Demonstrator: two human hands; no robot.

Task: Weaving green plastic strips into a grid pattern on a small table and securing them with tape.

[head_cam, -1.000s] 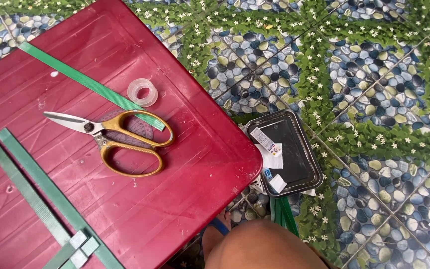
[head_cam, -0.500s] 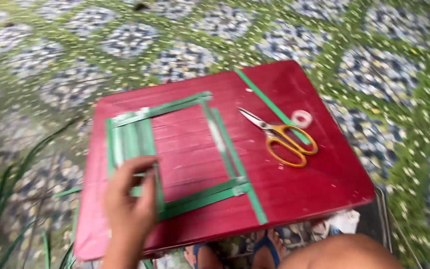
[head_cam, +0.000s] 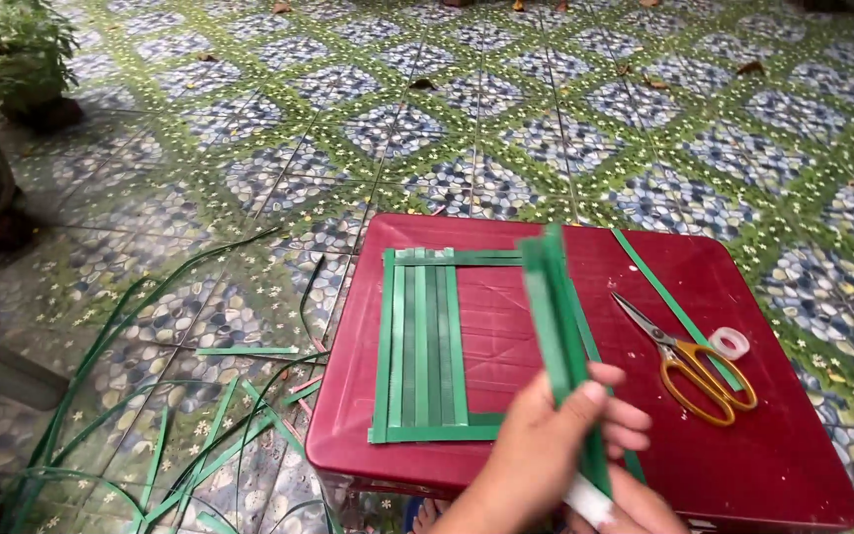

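Green leaf strips [head_cam: 557,326], a small bunch, stand upright above the red surface [head_cam: 763,435], pinched in the left hand [head_cam: 546,450]; the right hand [head_cam: 635,504] closes its grip on their taped lower end. On the surface lies a strip frame [head_cam: 427,341]: its left part is filled with parallel strips, the right part looks open yet, so the weave seems under half done. Yellow-handled scissors [head_cam: 689,361] and a tape roll [head_cam: 730,342] lie near the right edge; the middle offers room.
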